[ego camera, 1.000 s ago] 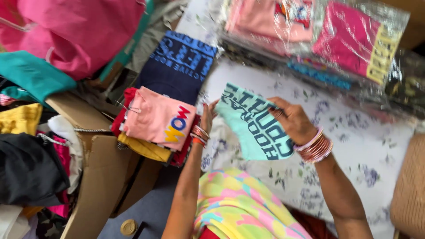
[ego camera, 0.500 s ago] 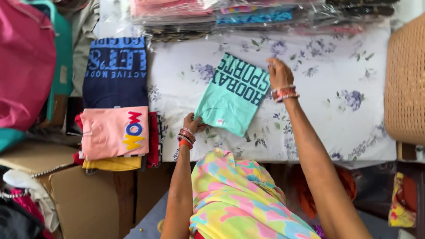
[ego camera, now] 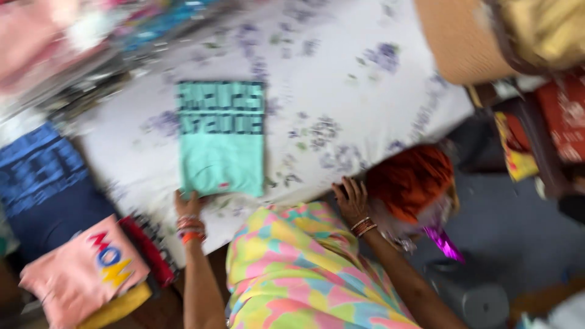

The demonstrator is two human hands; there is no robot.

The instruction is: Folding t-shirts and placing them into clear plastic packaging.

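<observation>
A folded mint-green shirt with dark print lies flat on the white flowered sheet. My left hand touches its near left corner at the sheet's front edge. My right hand rests open on the sheet's front edge to the right, apart from the shirt and next to an orange cloth bundle. The picture is blurred by motion.
A folded navy shirt and a pink shirt on a small stack lie at the left. Bagged clothes line the back left. A woven basket stands at the back right; a grey object is on the floor.
The mint shirt now lies flat and squared on the sheet. My right hand has left it and come back to the front edge. The view has swung right.
</observation>
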